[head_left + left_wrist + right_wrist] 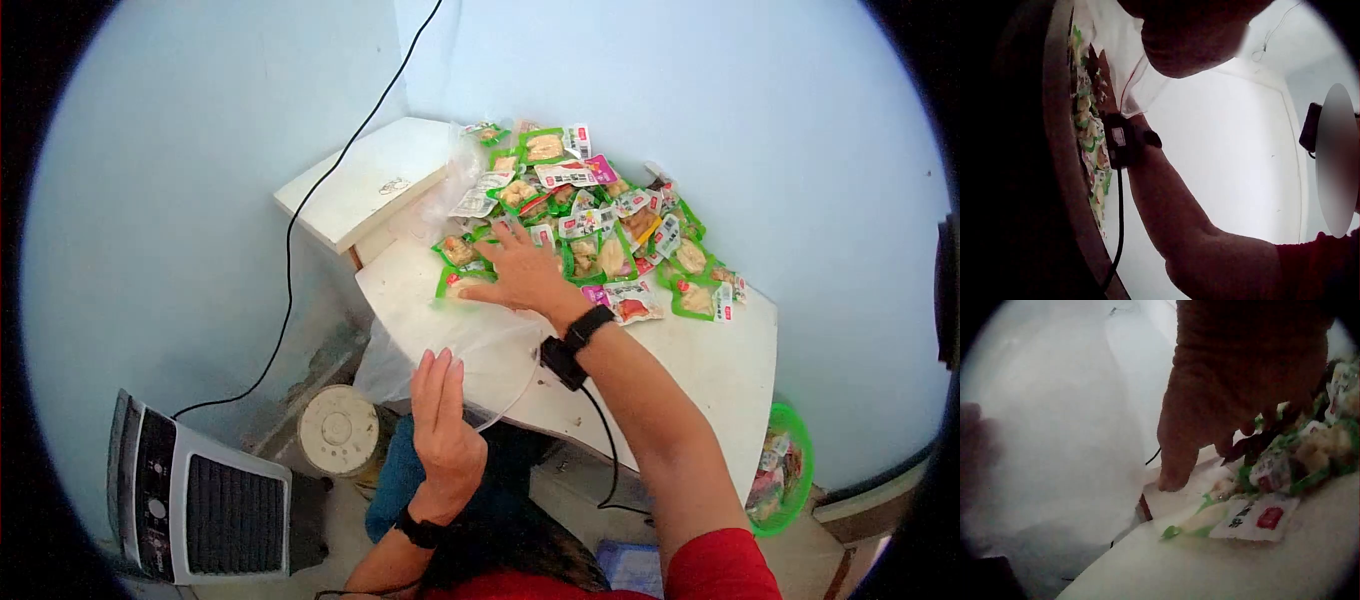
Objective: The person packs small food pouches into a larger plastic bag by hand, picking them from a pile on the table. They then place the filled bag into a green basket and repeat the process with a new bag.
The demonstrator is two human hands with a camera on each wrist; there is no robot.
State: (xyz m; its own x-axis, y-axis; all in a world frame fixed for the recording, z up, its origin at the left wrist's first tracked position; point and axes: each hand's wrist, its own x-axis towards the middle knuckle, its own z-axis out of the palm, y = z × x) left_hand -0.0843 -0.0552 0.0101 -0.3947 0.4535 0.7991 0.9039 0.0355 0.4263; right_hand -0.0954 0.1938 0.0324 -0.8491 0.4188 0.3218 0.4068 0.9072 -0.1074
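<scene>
A clear plastic bag (490, 350) spreads over the near left of the white table. My left hand (447, 440) holds its near edge, fingers long and together, the thumb hidden. The left wrist view shows bag film (1141, 87) hanging beside that hand (1191, 37). My right hand (525, 270) reaches over the bag to the left side of a heap of packets (585, 255), fingers spread and touching them. From the right wrist, the thumb of this hand (1235, 400) points down above a green-edged packet (1254, 519); the other fingertips are partly hidden among packets.
The white table (700, 370) has a raised white board (375, 185) at its back left. A green basket (808, 470) with packets stands at the lower right. Left of my legs are a round-lidded bucket (340, 430) and an air cooler (235, 510). A black cable hangs at left.
</scene>
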